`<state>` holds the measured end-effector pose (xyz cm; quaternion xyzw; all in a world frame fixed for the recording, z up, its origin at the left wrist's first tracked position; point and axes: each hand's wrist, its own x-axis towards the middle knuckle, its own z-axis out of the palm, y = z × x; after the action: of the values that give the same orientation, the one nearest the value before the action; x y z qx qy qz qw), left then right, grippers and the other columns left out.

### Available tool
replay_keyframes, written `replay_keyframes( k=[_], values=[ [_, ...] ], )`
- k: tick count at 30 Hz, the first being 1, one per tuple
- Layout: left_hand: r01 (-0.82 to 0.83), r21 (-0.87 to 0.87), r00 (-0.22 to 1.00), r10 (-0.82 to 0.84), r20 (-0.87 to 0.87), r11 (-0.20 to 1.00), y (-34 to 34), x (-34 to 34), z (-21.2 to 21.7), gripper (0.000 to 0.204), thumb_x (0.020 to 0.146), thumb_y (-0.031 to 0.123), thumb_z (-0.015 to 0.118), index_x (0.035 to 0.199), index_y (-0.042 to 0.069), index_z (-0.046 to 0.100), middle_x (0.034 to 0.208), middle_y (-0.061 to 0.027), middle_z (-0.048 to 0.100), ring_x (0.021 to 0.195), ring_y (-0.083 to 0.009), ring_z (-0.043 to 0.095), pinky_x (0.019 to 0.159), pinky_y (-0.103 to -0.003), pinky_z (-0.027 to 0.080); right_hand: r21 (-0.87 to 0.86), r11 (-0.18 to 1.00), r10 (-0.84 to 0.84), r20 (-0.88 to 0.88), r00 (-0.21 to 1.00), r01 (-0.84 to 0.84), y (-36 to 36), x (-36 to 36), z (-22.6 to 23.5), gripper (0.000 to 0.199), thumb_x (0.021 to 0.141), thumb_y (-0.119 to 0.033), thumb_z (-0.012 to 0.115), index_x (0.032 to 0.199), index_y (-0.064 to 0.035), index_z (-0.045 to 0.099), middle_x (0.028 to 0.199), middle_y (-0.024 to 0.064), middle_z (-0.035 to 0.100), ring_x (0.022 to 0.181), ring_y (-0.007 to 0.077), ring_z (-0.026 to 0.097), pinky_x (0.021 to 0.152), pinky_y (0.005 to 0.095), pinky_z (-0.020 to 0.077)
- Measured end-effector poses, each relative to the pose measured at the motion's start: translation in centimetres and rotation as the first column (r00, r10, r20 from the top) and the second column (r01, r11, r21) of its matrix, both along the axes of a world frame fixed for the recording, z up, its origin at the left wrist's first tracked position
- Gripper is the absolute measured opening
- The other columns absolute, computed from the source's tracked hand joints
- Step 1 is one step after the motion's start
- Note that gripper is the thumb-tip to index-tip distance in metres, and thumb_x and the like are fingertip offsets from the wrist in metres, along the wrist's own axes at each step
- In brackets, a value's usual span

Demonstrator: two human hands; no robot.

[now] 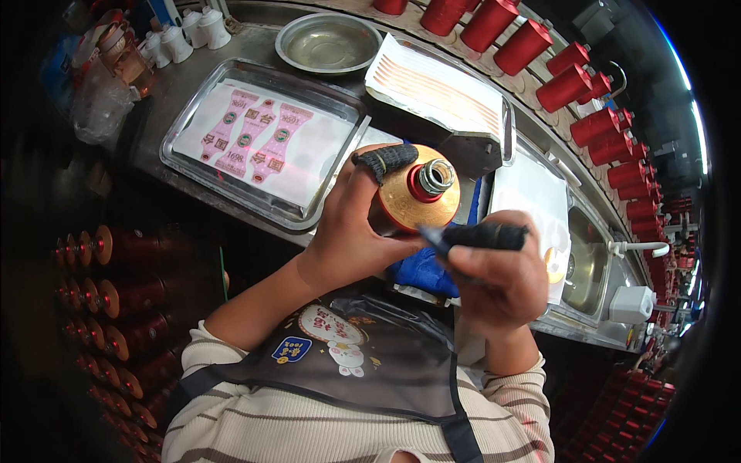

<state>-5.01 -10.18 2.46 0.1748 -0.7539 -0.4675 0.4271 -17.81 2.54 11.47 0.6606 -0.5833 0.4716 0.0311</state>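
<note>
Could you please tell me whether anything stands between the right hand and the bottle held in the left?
Nothing visible does: the right hand is close beside the bottle in the left hand, with a blurred dark tip at the gold shoulder's edge. Whether it touches is unclear.

The gold-shouldered bottle [403,196] and left hand [347,212] block the way from right hand [503,279] to label tray [204,176]; bare bench [253,46] opens between steel basin [328,49] and white bottles [214,29]; red bottles [522,48] line the far side.

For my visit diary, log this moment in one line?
Left hand: gripping gold-shouldered bottle, uncapped | Right hand: beside bottle, blurred, grip unclear | Nearby: metal tray with printed labels
</note>
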Motion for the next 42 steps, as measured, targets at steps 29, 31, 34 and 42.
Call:
replay_keyframes(
  k=[29, 31, 34, 42],
  values=[
    [-0.154, -0.09, 0.982, 0.143, -0.122, 0.984, -0.1, -1.0, -1.2, 0.106, 0.064, 0.038, 0.095, 0.145, 0.006, 0.036, 0.134, -0.0188, 0.046, 0.126, -0.0395, 0.047, 0.11, -0.049, 0.037, 0.026, 0.995, -0.101, 0.082, 0.991, 0.099, -0.2, 0.3, -2.1, 0.036, 0.068, 0.011, 0.082, 0.097, -0.0053, 0.068, 0.087, 0.009, 0.068, 0.078, 0.0262, 0.063, 0.072, 0.0355, 0.0494],
    [0.167, 0.23, 0.981, -0.137, -0.14, 0.959, -1.3, 0.0, -1.3, 0.107, 0.063, 0.033, 0.095, 0.147, 0.005, 0.034, 0.134, -0.0182, 0.049, 0.126, -0.0377, 0.051, 0.108, -0.047, 0.041, 0.034, 0.992, -0.122, 0.038, 0.992, 0.121, -0.5, -0.3, -1.9, 0.035, 0.069, 0.01, 0.083, 0.097, -0.0059, 0.069, 0.086, 0.0085, 0.067, 0.077, 0.026, 0.062, 0.072, 0.0352, 0.0489],
    [0.312, 0.172, 0.949, -0.317, -0.002, 0.934, -3.2, 0.1, -1.3, 0.104, 0.065, 0.026, 0.093, 0.147, 0.004, 0.034, 0.13, -0.018, 0.054, 0.12, -0.0371, 0.057, 0.102, -0.043, 0.048, 0.023, 0.993, -0.118, 0.054, 0.992, 0.117, -0.7, -0.2, -2.3, 0.035, 0.069, 0.01, 0.083, 0.096, -0.0062, 0.069, 0.086, 0.0085, 0.067, 0.078, 0.026, 0.063, 0.072, 0.0351, 0.0492],
    [0.104, 0.133, 0.993, -0.111, 0.049, 0.986, -0.6, -0.1, -2.5, 0.105, 0.063, 0.032, 0.094, 0.142, -0.002, 0.034, 0.132, -0.0239, 0.049, 0.122, -0.0431, 0.05, 0.104, -0.046, 0.044, 0.074, 0.995, -0.064, 0.059, 0.996, 0.059, -0.8, 0.3, -2.1, 0.035, 0.071, 0.006, 0.086, 0.096, -0.0071, 0.067, 0.091, 0.0078, 0.064, 0.084, 0.0214, 0.061, 0.076, 0.0316, 0.0484]
  ],
)
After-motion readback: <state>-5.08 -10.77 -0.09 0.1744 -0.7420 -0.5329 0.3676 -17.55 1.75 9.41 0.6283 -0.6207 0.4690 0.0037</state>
